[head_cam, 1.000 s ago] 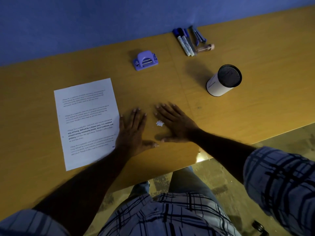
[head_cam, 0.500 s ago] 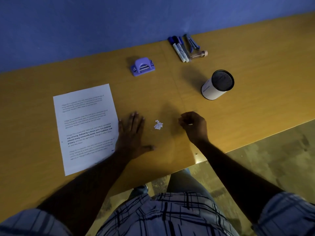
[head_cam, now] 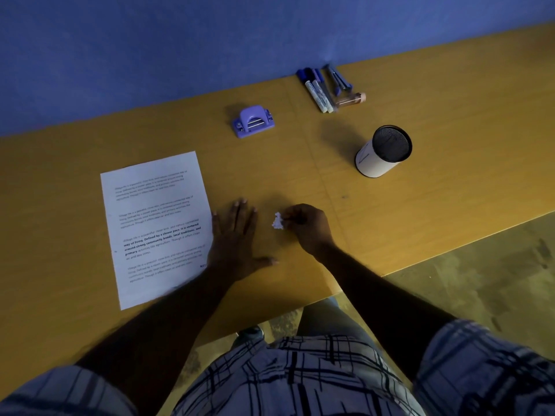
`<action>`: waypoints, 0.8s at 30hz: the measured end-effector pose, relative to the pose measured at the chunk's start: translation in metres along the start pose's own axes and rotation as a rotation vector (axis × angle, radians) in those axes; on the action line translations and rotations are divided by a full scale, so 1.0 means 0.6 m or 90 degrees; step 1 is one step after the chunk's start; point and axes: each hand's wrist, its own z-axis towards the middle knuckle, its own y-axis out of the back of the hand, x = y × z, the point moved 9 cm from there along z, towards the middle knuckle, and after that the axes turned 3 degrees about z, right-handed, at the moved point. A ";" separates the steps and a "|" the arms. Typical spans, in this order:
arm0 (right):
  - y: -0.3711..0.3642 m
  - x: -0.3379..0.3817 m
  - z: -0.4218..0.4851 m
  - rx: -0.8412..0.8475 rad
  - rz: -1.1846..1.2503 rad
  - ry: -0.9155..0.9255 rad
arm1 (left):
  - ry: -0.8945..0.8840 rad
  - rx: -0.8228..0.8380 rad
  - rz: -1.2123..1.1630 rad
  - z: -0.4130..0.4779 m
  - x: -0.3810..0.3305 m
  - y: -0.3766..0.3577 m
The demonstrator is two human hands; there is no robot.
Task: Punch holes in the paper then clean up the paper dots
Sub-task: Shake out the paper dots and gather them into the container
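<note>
On wooden desk [head_cam: 450, 130] against blue wall [head_cam: 150, 40], paper dots [head_cam: 277, 222] lie.

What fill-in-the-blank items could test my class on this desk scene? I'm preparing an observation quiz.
1. The small pile of white paper dots lies between the left hand and the ____ hand.
2. The left hand lies flat, its edge touching the printed white ____ .
3. The purple plastic hole punch sits near the ____ wall.
4. The white cylindrical cup with the black mesh top stands ____ .

Missing words: right; paper sheet; blue; upright
</note>
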 end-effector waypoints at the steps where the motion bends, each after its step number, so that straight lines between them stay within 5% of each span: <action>1: 0.003 0.008 0.004 -0.013 -0.021 0.016 | 0.001 0.000 -0.005 0.000 0.000 0.000; 6: 0.024 0.023 0.037 -0.049 -0.008 0.027 | 0.009 0.014 0.002 -0.001 0.001 0.001; 10: -0.015 0.025 0.054 0.077 0.053 -0.023 | 0.015 0.006 0.010 -0.002 0.000 0.003; 14: -0.033 0.037 0.036 0.204 -0.069 0.034 | 0.012 0.007 0.010 0.000 0.000 0.000; 19: 0.034 0.018 0.021 0.066 -0.178 0.057 | 0.008 -0.007 -0.009 -0.001 0.001 -0.001; 24: 0.004 0.000 -0.013 0.079 -0.206 0.043 | 0.010 0.008 0.005 -0.001 0.001 0.000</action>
